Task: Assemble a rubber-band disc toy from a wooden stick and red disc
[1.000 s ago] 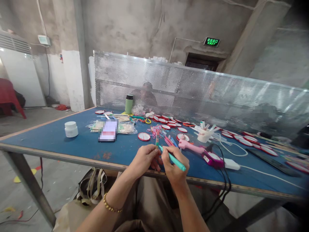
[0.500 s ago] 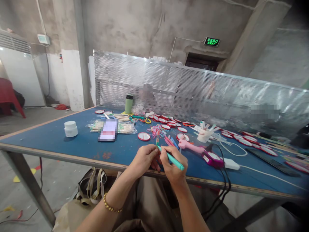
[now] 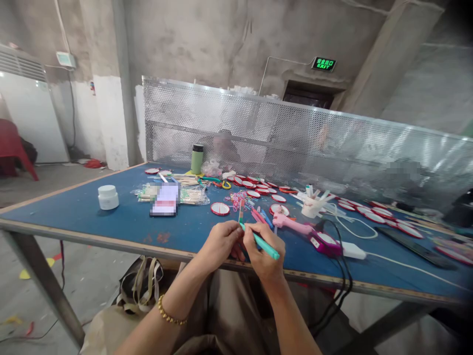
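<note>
My left hand (image 3: 220, 243) pinches a thin coloured stick (image 3: 240, 212) that stands upright from my fingers, just above the near edge of the blue table (image 3: 121, 222). My right hand (image 3: 263, 254) grips a teal marker pen (image 3: 260, 242), its tip against the stick beside my left fingers. Both hands are closed and touch each other. A gold bead bracelet (image 3: 170, 318) is on my left wrist. Several loose coloured sticks (image 3: 259, 216) lie just beyond my hands.
A pink glue gun (image 3: 295, 227) with black cable lies right of my hands. Several red-rimmed round discs (image 3: 220, 209), a white jar (image 3: 108, 197), a green bottle (image 3: 197, 159), a stick-filled cup (image 3: 312, 205) and packets sit farther back. A perforated metal screen (image 3: 295, 138) closes the far side.
The pen and my right hand have shifted slightly left and up along the stick. My left hand keeps its hold.
</note>
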A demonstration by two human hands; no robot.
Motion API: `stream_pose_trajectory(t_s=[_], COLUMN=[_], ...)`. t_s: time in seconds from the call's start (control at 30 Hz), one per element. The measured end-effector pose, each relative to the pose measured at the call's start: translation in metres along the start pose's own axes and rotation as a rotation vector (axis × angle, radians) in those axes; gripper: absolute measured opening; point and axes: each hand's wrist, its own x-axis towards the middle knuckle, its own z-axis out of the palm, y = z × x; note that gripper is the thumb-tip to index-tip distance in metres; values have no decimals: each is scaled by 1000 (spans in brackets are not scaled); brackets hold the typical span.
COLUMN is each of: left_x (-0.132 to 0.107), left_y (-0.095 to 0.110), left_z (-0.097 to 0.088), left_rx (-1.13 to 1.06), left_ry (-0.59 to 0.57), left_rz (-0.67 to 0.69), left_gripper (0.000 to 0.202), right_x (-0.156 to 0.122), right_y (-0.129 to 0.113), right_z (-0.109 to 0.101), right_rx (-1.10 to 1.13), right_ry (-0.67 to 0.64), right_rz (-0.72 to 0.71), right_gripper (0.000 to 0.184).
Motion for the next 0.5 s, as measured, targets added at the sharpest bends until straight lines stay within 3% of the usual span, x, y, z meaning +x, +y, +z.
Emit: stream_pose_trajectory(t_s=[0.17,0.3,0.37,0.5], left_x=[1,0,-1,-3], left_y=[-3,-2,-1,-1], left_z=[-1,-1,-1,0], left_rx=[-51,-62,-68,-64], left_ry=[-23,-6,41,135], left_rz=[-36,-65,-55,-46], left_gripper=[29,29,30,33], right_x=[-2,9,17,21], right_y=[-2,6,15,40], right_z=[-6,-34,-54,-84], right_rx=[22,8,-62,-155], right_ry=[118,201,179,-16], right_rz=[105,184,130,42], right_gripper=[10,13,13,13])
